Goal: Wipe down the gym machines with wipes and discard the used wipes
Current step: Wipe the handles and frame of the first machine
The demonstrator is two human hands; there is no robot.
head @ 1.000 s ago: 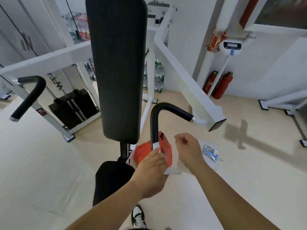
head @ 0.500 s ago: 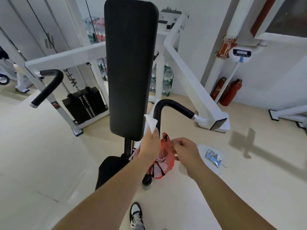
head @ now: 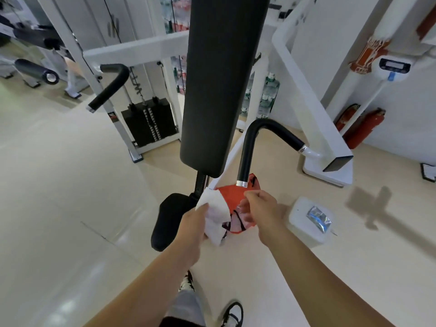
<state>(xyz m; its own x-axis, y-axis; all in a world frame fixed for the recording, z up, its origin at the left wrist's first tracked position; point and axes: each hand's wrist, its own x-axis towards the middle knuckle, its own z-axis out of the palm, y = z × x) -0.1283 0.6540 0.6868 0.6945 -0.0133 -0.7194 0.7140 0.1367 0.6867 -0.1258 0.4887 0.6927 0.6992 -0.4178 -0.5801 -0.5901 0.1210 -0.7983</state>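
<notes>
My left hand (head: 197,224) grips a crumpled white wipe (head: 214,212) just in front of the gym machine. A red plastic bag (head: 236,204) hangs below the end of the machine's right black handle (head: 264,138); my right hand (head: 258,208) pinches the bag's rim. The wipe touches the bag's left edge. The tall black back pad (head: 221,74) rises above both hands, with the black seat (head: 169,220) low to the left of them.
A white tub with a silver-blue wipe packet (head: 317,218) on its lid sits on the floor to the right. The machine's white frame (head: 306,90), weight stack (head: 148,121) and left handle (head: 109,87) stand behind. Two red fire extinguishers (head: 363,128) lean by the right wall.
My left hand dropped from beside the black handle down to the red bag with the wipe. The right hand stayed on the bag's rim. The view shifted closer.
</notes>
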